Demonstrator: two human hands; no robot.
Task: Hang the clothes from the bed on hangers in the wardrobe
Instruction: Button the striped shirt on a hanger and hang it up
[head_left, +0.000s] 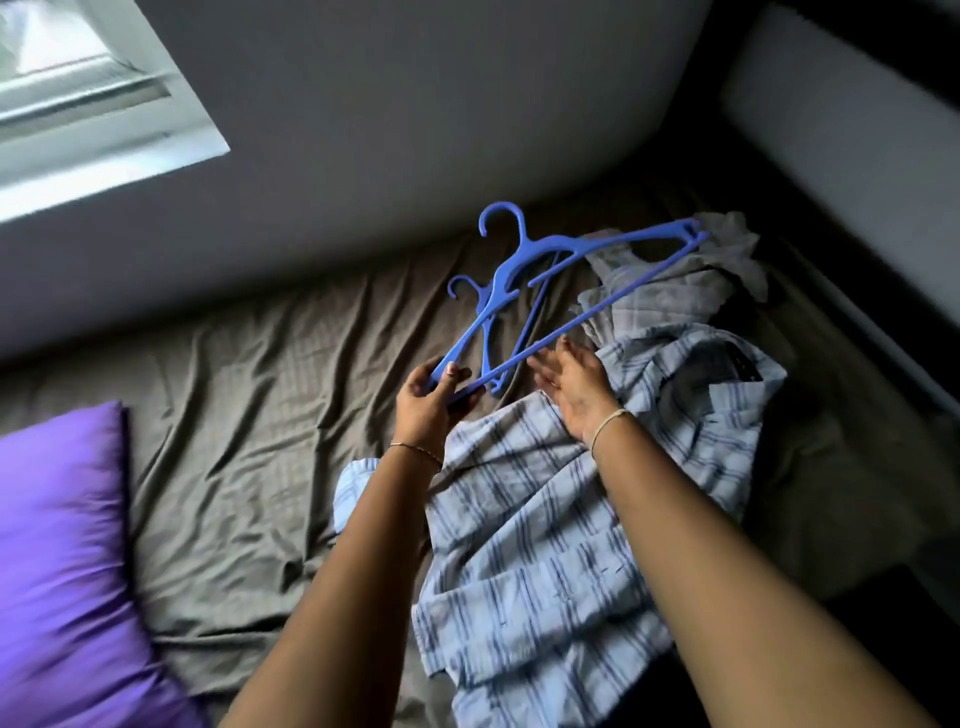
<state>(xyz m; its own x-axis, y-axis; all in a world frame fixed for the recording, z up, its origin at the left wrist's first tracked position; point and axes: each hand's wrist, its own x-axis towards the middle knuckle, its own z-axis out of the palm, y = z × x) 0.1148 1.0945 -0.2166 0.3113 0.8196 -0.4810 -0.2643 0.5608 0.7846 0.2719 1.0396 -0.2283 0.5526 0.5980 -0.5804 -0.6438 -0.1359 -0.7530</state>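
Observation:
A blue plastic hanger (597, 247) is lifted over the bed, and my left hand (428, 397) grips it at one end. A second blue hanger (488, 312) lies on the sheet just below it. My right hand (571, 387) hovers with fingers spread beside the hanger's lower bar, above a light blue striped shirt (530, 545) that lies crumpled on the bed. A pale grey checked garment (670, 291) is bunched up beyond the shirt, partly under the raised hanger.
The bed has a wrinkled grey-brown sheet (249, 395). A purple pillow (62, 561) lies at the left. A grey wall (415, 130) with a window (78, 88) runs behind the bed, and a padded headboard (852, 130) is at the right.

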